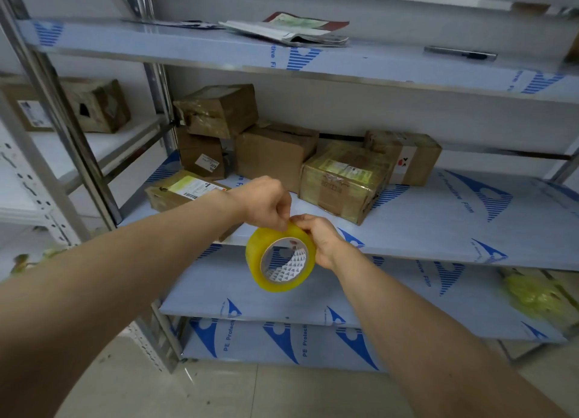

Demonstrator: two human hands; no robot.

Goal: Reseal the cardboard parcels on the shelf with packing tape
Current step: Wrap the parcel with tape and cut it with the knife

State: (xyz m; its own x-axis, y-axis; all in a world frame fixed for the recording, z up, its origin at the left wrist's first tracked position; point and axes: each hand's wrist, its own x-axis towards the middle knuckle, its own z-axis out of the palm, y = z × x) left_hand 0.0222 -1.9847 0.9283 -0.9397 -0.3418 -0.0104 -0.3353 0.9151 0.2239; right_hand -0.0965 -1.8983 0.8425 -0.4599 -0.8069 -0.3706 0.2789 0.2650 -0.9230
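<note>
Right hand (316, 239), frame centre, grips glossy yellowish tape roll (266, 276); left hand (266, 202) pinches its rim; crumpled cardboard parcels (341, 179) crowd shelf (454, 223) behind.

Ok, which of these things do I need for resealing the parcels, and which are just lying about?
For the job: tape roll; cardboard parcels on the middle shelf.
Lying about: magazines and a dark pen-like thing on the upper shelf; crumpled yellowish plastic lower right.
</note>
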